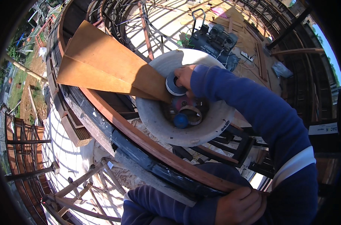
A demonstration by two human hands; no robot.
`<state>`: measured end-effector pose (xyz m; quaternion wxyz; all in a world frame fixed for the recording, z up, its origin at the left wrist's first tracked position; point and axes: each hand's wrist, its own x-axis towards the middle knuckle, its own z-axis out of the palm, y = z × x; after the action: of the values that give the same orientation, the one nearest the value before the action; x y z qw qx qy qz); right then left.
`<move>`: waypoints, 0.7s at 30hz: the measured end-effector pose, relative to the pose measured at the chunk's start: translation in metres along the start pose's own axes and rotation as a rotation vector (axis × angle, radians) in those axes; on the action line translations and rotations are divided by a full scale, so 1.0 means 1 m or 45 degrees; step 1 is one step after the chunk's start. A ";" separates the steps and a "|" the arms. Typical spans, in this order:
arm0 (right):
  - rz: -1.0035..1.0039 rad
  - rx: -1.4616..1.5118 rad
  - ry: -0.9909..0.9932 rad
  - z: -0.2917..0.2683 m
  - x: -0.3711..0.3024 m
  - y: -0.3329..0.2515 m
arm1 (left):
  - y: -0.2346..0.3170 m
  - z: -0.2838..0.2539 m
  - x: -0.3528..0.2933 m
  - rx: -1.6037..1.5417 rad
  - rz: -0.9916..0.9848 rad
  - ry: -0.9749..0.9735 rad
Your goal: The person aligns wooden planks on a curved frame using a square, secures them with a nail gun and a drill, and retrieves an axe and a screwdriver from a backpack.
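Blue-grey, a ring-shaped roll (174, 87) is gripped at its edge by the nearly closed right hand (186, 78), over a pale tub (189, 139). The left hand (240, 206) curls at the near end of a reddish rail (140, 140). Beyond the right hand, a dark compressor (202, 40) bears pale lettering (209, 49); far right of it, a white strip (316, 129) carries dark print (331, 128). Left of it, a brown board (103, 62) juts into the tub.

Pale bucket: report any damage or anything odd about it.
The bucket has dark patches on its lower-right rim, chips or stains, hard to tell. An oversized orange-brown sheet juts far past its left edge.
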<state>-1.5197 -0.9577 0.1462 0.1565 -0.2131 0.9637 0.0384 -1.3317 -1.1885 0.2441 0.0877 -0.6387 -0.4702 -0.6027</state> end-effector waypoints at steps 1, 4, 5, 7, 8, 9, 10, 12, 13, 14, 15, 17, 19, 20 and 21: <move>0.022 0.012 0.089 0.001 -0.002 0.001 | 0.001 0.000 0.000 0.005 -0.007 -0.002; 0.215 0.056 -0.008 -0.002 -0.004 -0.011 | 0.000 -0.001 0.000 0.013 -0.025 0.008; 0.306 0.069 -0.100 -0.004 -0.008 -0.019 | 0.000 -0.003 0.001 0.002 -0.030 0.003; 0.368 0.099 -0.355 0.006 -0.011 -0.027 | -0.001 -0.003 0.002 -0.001 -0.039 0.002; 0.361 0.117 -0.478 0.015 -0.009 -0.030 | 0.000 -0.004 0.003 0.002 -0.038 0.001; 0.356 0.133 -0.567 0.022 -0.009 -0.035 | 0.000 -0.003 0.003 0.006 -0.032 0.014; 0.342 0.142 -0.589 0.028 -0.008 -0.037 | 0.000 -0.002 0.002 0.011 -0.026 0.025; 0.309 0.136 -0.615 0.032 -0.004 -0.042 | 0.000 0.002 0.001 0.030 -0.026 0.067; 0.294 0.129 -0.614 0.032 -0.002 -0.042 | 0.000 0.003 0.000 0.038 -0.026 0.078; 0.284 0.123 -0.613 0.030 -0.003 -0.042 | 0.001 0.002 0.000 0.045 -0.026 0.067; 0.275 0.109 -0.606 0.029 -0.003 -0.042 | 0.001 0.002 0.000 0.043 -0.025 0.056; 0.265 0.090 -0.582 0.023 -0.004 -0.041 | 0.002 0.000 0.001 0.034 -0.026 0.032; 0.246 0.048 -0.511 0.010 -0.006 -0.034 | 0.001 -0.002 0.002 0.031 -0.028 0.015; 0.238 0.031 -0.451 0.001 -0.007 -0.032 | 0.001 -0.004 0.003 0.035 -0.031 0.005; 0.248 0.012 -0.359 -0.006 -0.007 -0.027 | 0.001 -0.004 0.003 0.039 -0.030 0.009</move>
<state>-1.5038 -0.9796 0.1541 0.2867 -0.1104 0.9484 0.0785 -1.3339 -1.1904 0.2477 0.0920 -0.6296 -0.4866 -0.5986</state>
